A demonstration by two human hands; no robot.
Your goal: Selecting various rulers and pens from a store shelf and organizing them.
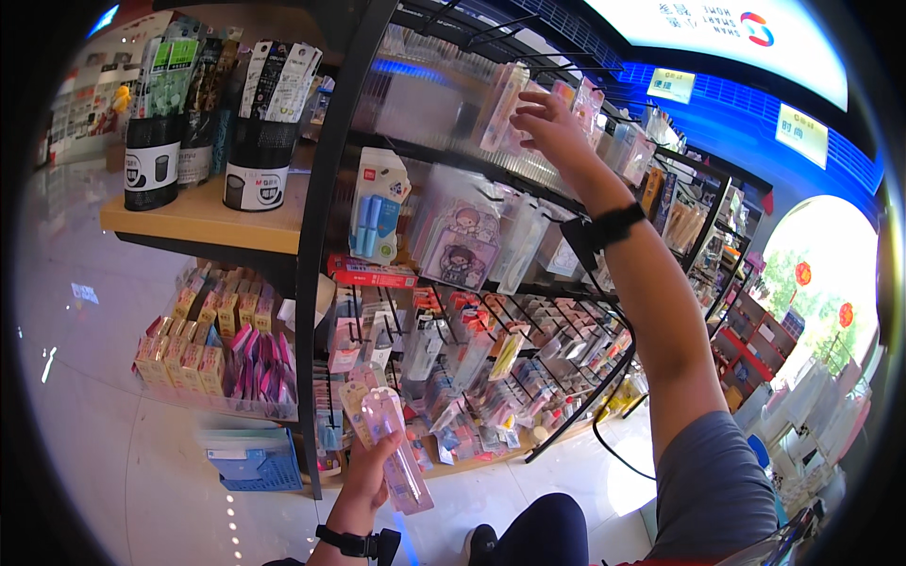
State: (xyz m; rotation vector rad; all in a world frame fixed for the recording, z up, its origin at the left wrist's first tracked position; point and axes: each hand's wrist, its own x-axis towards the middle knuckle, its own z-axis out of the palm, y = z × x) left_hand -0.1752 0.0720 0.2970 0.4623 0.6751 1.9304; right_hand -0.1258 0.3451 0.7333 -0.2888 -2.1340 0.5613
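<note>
My left hand (369,472) holds pink blister packs at the bottom centre. The thumb lies across the front pack (409,475), which seems to contain a slim pen. A second, yellowish card (356,402) shows behind it. High on the rack, my right hand (558,134) reaches up with its fingers apart. It is nearest to a row of hanging packs (504,106); whether the fingertips touch them is hard to tell. Below that row hang clear bags with cartoon figures (463,244) and a carded pack of blue items (368,219).
Metal hooks (488,311) full of carded stationery jut from the rack. At left, black mesh pen holders (256,166) stand on a wooden shelf (212,230). Small boxes (180,354) fill a clear tray beneath, above a blue basket (258,467). A black cable (601,424) hangs beside my right arm.
</note>
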